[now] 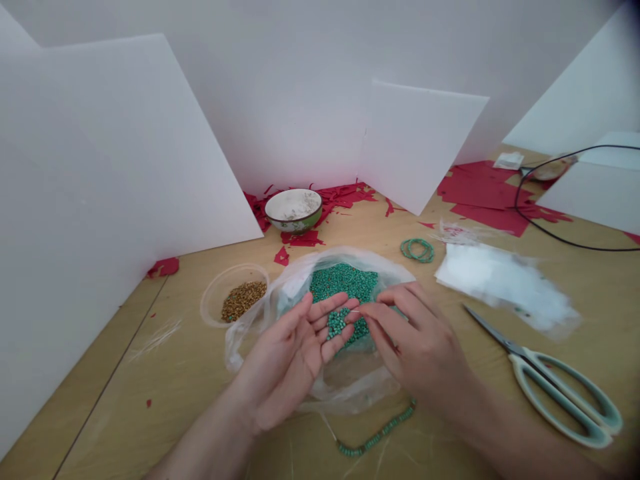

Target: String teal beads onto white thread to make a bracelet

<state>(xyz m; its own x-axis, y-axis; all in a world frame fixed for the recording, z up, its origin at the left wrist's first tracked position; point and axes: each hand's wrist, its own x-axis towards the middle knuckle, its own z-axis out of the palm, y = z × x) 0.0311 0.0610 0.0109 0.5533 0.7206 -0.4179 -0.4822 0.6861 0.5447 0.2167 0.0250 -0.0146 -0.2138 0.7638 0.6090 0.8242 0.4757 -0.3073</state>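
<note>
My left hand (300, 357) is palm up and slightly cupped, fingers stretched out, holding a small heap of green beads (339, 323) on them. My right hand (420, 333) is closed in a pinch on a thin needle (355, 311), whose tip points at these beads. Beneath both hands lies a clear plastic bag (345, 397) with many loose green beads (345, 283) inside. A strand of strung green beads (375, 440), with a few brownish ones, rests on the table below the right hand.
A clear plastic tub (207, 300) of golden-brown beads (243, 300) stands left of the bag. Scissors (545, 380) lie at right, near clear plastic packets (505, 283) and green bead loops (417, 250). Behind are a bowl (294, 210), red paper scraps (480, 187) and white boards (425, 140).
</note>
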